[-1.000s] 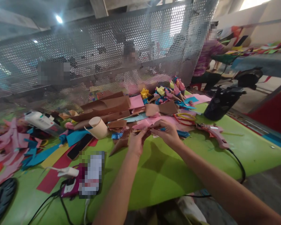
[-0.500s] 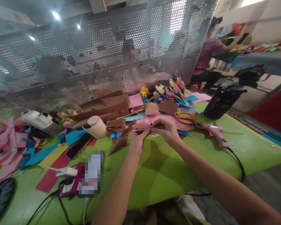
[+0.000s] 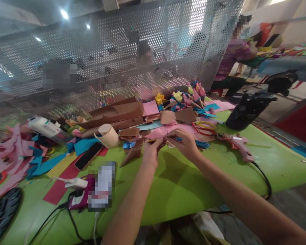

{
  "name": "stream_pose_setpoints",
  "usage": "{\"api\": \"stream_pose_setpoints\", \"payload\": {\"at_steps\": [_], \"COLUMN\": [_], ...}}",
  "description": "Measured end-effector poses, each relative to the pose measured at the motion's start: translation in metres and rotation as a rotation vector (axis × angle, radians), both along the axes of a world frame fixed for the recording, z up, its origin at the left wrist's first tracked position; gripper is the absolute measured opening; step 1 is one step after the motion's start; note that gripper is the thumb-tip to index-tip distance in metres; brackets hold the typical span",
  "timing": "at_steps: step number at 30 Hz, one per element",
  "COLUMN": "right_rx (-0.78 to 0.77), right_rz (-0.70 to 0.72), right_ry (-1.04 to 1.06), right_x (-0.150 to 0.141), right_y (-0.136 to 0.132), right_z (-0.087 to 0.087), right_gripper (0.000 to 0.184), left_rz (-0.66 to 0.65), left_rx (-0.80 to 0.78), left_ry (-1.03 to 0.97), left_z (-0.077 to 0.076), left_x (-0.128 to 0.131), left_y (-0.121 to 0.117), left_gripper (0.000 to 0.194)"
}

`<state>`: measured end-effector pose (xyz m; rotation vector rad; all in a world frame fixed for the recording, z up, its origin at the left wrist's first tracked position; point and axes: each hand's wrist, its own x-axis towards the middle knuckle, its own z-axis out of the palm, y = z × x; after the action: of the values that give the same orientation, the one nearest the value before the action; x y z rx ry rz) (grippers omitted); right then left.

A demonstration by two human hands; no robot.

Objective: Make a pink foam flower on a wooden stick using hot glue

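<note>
1. Two bare hands work close together above the near middle of a green, smooth-topped counter (image 3: 175, 204).
2. Both hands, the left hand (image 3: 151, 151) and the right hand (image 3: 185, 142), have their fingers pinched on one small brown piece (image 3: 164, 139), held between them; its exact shape is too blurred to tell.
3. One thin tan strip (image 3: 151, 140) lies along the left fingertips, with pink paper (image 3: 155, 133) just beyond.
4. Left of the hands are a brown paper cone (image 3: 133, 153), a shiny blue piece (image 3: 129, 145) beside it, and a curled cream paper roll (image 3: 108, 136).
5. Farther left lie a black phone (image 3: 88, 156), a white plastic bottle (image 3: 46, 128) and a heap of pink paper strips (image 3: 11, 148).
6. Right of the hands are a tool with red and yellow handles (image 3: 205, 128), a pink glue gun (image 3: 243, 149) with a black cord and, farther right, a black tumbler (image 3: 247, 110).
7. Several pink, yellow and blue paper flowers (image 3: 188, 98) cluster at the far side, near a grey perforated metal panel (image 3: 104, 58).
8. One person (image 3: 231, 59) in a purple patterned shirt sits at the far right.
</note>
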<state>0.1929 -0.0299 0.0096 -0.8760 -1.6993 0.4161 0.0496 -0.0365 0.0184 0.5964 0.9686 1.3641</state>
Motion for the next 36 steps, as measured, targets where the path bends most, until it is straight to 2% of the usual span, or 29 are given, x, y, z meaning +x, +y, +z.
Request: {"api": "stream_pose_setpoints", "payload": {"at_steps": [6,9,15,25,29,36], "right_rx": [-0.302,-0.362,-0.228,-0.109,-0.034,0.004], "right_rz": [0.112,0.157,0.161,0.142,0.087,0.044], "right_ry": [0.235,0.271,0.224,0.127,0.098,0.059], "right_x": [-0.003,-0.002,-0.002,0.002,0.003,0.001], "right_y": [0.005,0.005,0.001,-0.004,-0.004,-0.005], "right_z": [-0.011,-0.010,-0.001,0.010,0.009,0.007], "right_gripper": [0.017,0.023,0.014,0.019,0.012,0.006], "left_rz": [0.022,0.012,0.019,0.040,0.047,0.057], "left_rx": [0.024,0.021,0.029,0.025,0.018,0.018], "left_ry": [-0.001,-0.032,-0.061,-0.079,-0.102,-0.159], "left_z": [0.000,0.003,0.007,0.009,0.010,0.013], "left_x": [0.002,0.003,0.002,-0.004,-0.005,-0.003], "left_y": [-0.003,-0.004,-0.005,-0.002,-0.001,-0.002], "left_gripper": [0.035,0.032,0.034,0.028,0.028,0.025]}}
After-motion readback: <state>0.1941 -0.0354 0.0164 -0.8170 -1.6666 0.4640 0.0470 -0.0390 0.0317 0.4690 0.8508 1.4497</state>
